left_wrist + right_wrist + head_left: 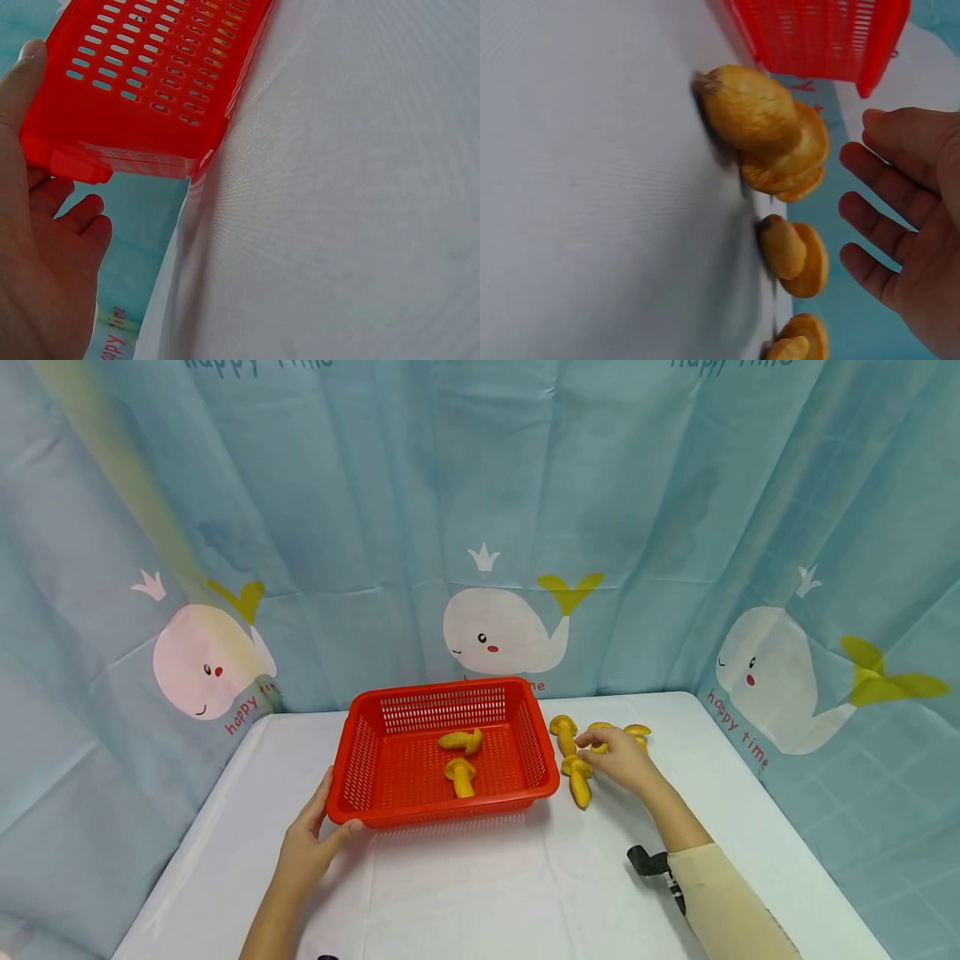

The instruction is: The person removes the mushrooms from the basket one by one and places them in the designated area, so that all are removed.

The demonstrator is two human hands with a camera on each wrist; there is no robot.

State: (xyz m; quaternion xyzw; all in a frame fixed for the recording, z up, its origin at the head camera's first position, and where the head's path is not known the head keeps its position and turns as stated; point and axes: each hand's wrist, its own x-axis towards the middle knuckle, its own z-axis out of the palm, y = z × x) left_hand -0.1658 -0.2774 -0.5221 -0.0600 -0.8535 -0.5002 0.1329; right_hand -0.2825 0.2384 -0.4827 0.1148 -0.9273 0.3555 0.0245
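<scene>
A red plastic basket (442,815) with slotted sides stands on the table. My left hand (306,843) grips its near left corner, thumb on one side and fingers on the other. Two yellow mushrooms lie in it: one on its side (454,741) and another nearer the front (461,775). Right of the basket, my right hand (622,760) hovers by more yellow mushrooms (579,783), its fingers loosely bent and holding nothing. In the right wrist view a gap separates the fingers from the nearest mushroom (754,112). That hand partly hides the mushrooms farther right (637,730) in the head view.
A white cloth covers the table (450,885). Beside my right forearm lies a black object with a stalk (647,862), partly hidden by the sleeve. Blue curtains (375,527) printed with whales hang behind and along both sides. A small dark thing shows at the bottom edge.
</scene>
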